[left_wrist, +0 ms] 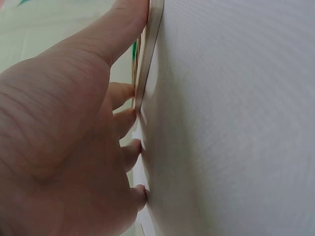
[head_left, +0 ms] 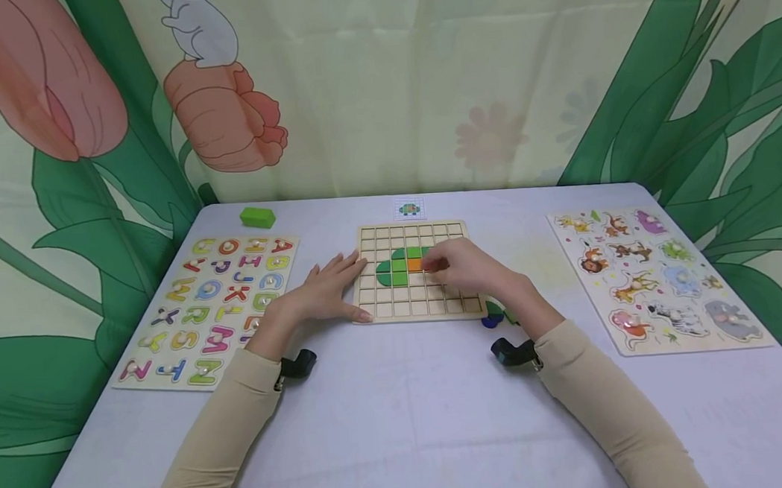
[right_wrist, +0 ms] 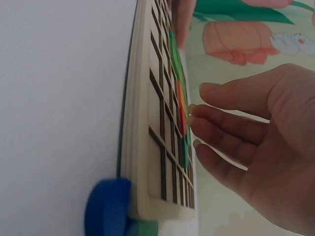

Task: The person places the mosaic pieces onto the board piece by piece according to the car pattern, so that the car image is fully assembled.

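Observation:
A wooden grid board (head_left: pixel 381 309) lies mid-table, holding green pieces (head_left: pixel 399 266), some with rounded edges, and an orange square (head_left: pixel 415 265). Spread at the board's left side, my left hand (head_left: pixel 323 289) has its thumb on the near-left corner and fingertips by the left edge. Over the board's right half is my right hand (head_left: pixel 462 266). In the right wrist view its fingertips touch or nearly touch the pieces around a red piece (right_wrist: pixel 182 118), the thumb standing apart from them. Nothing shows between thumb and fingers there.
Loose blue and green pieces (head_left: pixel 492 316) lie at the board's near-right corner. Behind the board is a small pattern card (head_left: pixel 408 208). A letter puzzle (head_left: pixel 197 315) and a green block (head_left: pixel 258 218) are on the left; an animal puzzle (head_left: pixel 657 310) lies right.

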Tool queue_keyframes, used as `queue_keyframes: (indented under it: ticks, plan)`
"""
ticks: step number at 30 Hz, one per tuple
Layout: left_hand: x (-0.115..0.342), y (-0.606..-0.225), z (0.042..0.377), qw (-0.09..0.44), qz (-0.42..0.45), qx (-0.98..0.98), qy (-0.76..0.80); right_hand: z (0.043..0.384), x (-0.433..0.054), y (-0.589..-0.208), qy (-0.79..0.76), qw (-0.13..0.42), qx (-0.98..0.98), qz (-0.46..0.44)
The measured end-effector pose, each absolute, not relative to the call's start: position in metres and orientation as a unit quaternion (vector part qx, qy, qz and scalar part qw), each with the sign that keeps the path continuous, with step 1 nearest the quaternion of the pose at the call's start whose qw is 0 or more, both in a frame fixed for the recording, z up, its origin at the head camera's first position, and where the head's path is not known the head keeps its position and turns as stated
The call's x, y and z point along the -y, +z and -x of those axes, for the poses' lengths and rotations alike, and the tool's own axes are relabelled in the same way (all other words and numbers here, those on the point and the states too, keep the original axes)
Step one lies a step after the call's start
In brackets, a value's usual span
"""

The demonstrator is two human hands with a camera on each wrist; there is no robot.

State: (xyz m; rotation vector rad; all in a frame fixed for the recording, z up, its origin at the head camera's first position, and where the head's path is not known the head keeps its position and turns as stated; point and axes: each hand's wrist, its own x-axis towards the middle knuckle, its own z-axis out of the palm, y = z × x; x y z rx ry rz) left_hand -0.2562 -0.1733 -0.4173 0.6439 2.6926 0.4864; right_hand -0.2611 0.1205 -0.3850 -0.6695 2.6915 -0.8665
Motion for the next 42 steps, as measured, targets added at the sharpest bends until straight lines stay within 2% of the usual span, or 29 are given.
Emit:
queue_keyframes:
  ticks: [12, 25, 34, 42]
  plan:
    - [0.173, -0.415, 0.255, 0.165, -0.226, -0.944, 0.175, 0.256, -0.158, -0.383, -0.288, 0.122, -0.924, 0.222]
    - [0.172, -0.416, 0.255, 0.163, -0.224, -0.946, 0.168, 0.245, -0.201, -0.387, -0.303, 0.161, -0.916, 0.208]
    - [0.173, -0.416, 0.254, 0.162, -0.225, -0.946, 0.166, 0.243, -0.220, -0.383, -0.277, 0.209, -0.915, 0.205]
    - [0.172, -0.415, 0.254, 0.164, -0.225, -0.946, 0.167, 0.246, -0.230, -0.388, -0.285, 0.223, -0.906, 0.222]
